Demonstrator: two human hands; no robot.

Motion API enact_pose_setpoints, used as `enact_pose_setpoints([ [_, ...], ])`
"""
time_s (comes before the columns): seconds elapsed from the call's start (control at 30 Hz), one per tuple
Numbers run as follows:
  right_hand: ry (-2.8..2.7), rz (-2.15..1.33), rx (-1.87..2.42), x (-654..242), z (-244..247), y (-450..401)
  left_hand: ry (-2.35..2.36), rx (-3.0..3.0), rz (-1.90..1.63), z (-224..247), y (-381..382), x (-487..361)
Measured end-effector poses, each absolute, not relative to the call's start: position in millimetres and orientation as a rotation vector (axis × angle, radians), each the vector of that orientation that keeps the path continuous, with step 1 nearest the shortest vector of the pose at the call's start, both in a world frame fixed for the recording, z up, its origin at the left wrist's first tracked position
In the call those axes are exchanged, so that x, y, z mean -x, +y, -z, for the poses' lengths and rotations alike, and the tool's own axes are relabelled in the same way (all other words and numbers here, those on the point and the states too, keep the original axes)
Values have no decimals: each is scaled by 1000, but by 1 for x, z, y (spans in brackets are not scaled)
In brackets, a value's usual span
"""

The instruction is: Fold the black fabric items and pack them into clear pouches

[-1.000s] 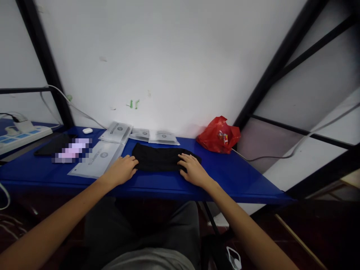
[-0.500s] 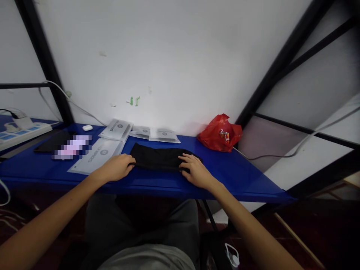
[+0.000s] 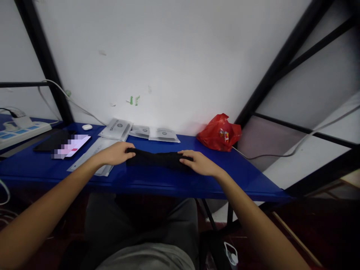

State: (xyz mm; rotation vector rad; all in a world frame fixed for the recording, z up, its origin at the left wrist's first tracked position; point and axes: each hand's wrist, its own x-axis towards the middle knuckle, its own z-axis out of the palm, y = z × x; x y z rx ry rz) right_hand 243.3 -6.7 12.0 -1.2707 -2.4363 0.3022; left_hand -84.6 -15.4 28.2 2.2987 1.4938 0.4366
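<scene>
A folded black cloth (image 3: 159, 159) stretches between my two hands over the blue tabletop (image 3: 152, 183). Its left end is pinched by my left hand (image 3: 119, 153), thumb below and fingers on top. My right hand (image 3: 198, 162) grips the right end in the same way. The cloth's upper edge sags slightly in the middle. Whether its lower part touches the table I cannot tell. Just left of my left hand lies a frosted plastic zip bag (image 3: 87, 155), partly covered by my forearm.
More frosted bags (image 3: 116, 128) (image 3: 164, 135) lie along the wall. A red plastic bag (image 3: 219, 133) stands at the back right. On the left are a phone (image 3: 80, 144), a dark tablet-like slab (image 3: 47, 142), a white earbud case (image 3: 87, 127) and a power strip (image 3: 25, 134).
Both hands have moved up and away from the table's front edge, lifting the near edge of the black cloth. The cloth now looks narrower, and the large zip bag has shifted a little.
</scene>
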Motion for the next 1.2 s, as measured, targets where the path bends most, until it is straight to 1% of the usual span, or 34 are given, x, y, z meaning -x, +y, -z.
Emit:
enact_pose_setpoints([
  [0.07, -2371, -300, 1316, -242, -15, 8, 1542, -2269, -452, -30, -3, 82],
  [0.13, -2273, -225, 1413, -238, -14, 23, 1620, -2274, -458, -28, 10, 77],
  [0.27, -2044, 154, 1638, -216, -1, 33, 1918, -2373, -536, -10, 26, 60],
  [0.33, -2021, 302, 1590, -200, 11, 24, 1920, -2528, -546, 5, 27, 52],
  [0.37, -2042, 320, 1535, -193, 17, 17, 1859, -2601, -508, 12, 26, 48],
  [0.47, -2286, 199, 1413, -182, 38, 2, 1742, -2605, -265, 30, 23, 45],
  [0.57, -2406, 40, 1495, -192, 52, 4, 1771, -2449, -102, 41, 22, 49],
  [0.7, -2450, -67, 1474, -222, 59, 26, 1776, -2395, -53, 42, 22, 57],
  [0.83, -2462, -31, 1435, -241, 60, 42, 1811, -2419, 26, 31, 16, 56],
  [1.0, -2358, -16, 1599, -251, 58, 51, 1837, -2422, 62, 14, 10, 53],
  [1.2, -2278, -87, 1756, -267, 49, 62, 1816, -2259, -20, 5, 9, 58],
])
